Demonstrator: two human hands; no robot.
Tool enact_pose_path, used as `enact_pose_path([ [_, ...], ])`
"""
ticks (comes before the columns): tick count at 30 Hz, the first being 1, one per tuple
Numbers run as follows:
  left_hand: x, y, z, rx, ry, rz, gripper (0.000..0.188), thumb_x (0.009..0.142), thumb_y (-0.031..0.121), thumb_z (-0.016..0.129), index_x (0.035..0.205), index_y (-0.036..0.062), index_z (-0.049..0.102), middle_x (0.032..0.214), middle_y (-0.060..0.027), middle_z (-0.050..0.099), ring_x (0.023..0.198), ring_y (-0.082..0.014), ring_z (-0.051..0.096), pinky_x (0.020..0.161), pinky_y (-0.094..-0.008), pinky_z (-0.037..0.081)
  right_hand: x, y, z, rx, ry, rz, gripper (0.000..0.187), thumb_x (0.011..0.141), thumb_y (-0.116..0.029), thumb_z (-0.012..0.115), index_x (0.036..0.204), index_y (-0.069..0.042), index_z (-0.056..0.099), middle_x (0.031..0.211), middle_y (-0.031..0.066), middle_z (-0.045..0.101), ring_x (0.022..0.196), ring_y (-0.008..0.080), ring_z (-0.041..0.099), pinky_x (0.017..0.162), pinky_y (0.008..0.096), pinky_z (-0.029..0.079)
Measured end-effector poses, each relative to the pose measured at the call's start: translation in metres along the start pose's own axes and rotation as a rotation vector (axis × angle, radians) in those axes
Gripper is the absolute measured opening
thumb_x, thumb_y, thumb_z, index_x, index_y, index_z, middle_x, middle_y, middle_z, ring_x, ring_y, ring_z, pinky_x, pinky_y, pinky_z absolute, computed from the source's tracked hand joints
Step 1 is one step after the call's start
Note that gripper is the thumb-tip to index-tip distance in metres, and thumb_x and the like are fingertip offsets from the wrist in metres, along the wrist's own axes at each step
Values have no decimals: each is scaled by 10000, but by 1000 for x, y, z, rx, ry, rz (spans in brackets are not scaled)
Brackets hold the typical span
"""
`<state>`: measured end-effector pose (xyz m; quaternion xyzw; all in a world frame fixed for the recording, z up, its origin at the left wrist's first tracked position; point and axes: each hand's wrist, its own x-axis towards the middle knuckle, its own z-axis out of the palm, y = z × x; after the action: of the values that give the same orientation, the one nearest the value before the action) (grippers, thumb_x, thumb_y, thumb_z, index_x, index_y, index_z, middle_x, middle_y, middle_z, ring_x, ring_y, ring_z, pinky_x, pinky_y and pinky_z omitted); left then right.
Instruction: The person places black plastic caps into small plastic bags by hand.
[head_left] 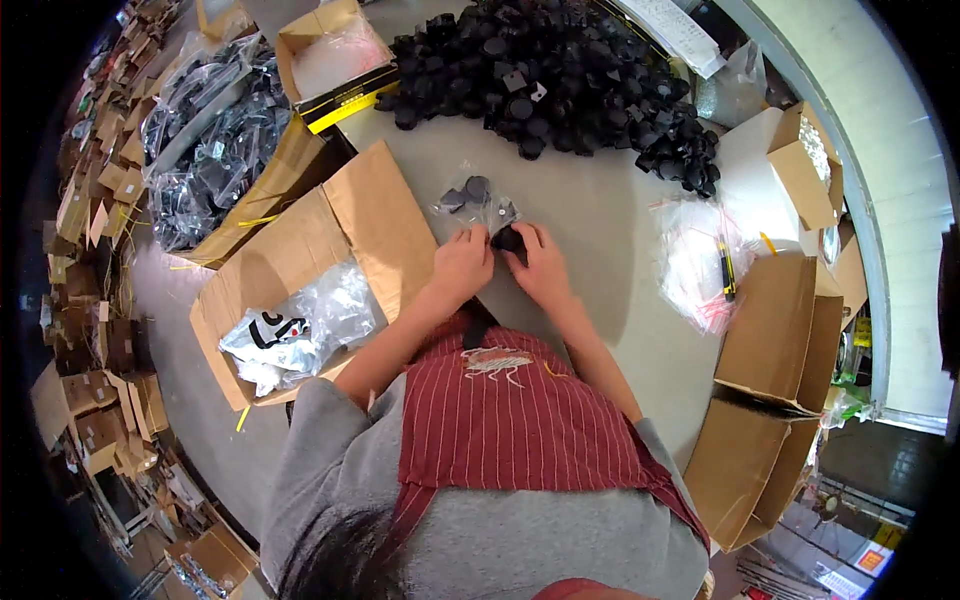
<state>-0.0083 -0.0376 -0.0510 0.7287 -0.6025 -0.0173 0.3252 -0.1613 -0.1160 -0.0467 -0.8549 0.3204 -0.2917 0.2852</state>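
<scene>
A small clear plastic bag [447, 203] lies on the grey table in front of me, and black round-capped pieces [476, 188] show through it. My left hand [463, 264] has its fingertips closed at the bag's near edge. Close beside it, my right hand [541, 268] curls its thumb and fingers round a black part [508, 239], right by the bag's near right corner. The fingers partly hide that part and the bag's opening. Beyond both hands spreads a big heap of similar black parts [560, 75].
An open carton [385, 200] with plastic bags stands at left, behind it a box of bagged black parts [215, 140] and a small yellow-black box [350, 95]. Clear bags [690, 265] with a yellow-black cutter [726, 270] lie right. Another open carton [770, 330] stands at the right edge.
</scene>
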Motion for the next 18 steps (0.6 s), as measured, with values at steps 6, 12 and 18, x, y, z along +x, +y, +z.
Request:
enact_pose_path([
  [6,-2,8,-6,2,14,-10,185,827,134,636,979,70,552,811,-113,659,818,-299,649,660,-428,530,1,-3,6,-203,-29,19,537,802,-182,730,1275,-57,508,1146,152,561,949,378,606,793,443,518],
  [12,-1,8,-8,-56,73,4,231,821,123,642,1030,75,556,834,-102,666,821,-291,648,663,-416,531,3,4,-1,-327,-38,-206,609,825,-206,705,1368,-54,474,1067,133,560,924,336,600,797,428,499],
  [18,3,8,-6,-15,74,-4,206,823,122,643,1009,77,566,820,-94,663,809,-281,646,649,-404,527,4,0,3,-414,-12,-106,572,837,-238,697,1312,17,506,1036,143,581,929,330,594,807,424,495],
])
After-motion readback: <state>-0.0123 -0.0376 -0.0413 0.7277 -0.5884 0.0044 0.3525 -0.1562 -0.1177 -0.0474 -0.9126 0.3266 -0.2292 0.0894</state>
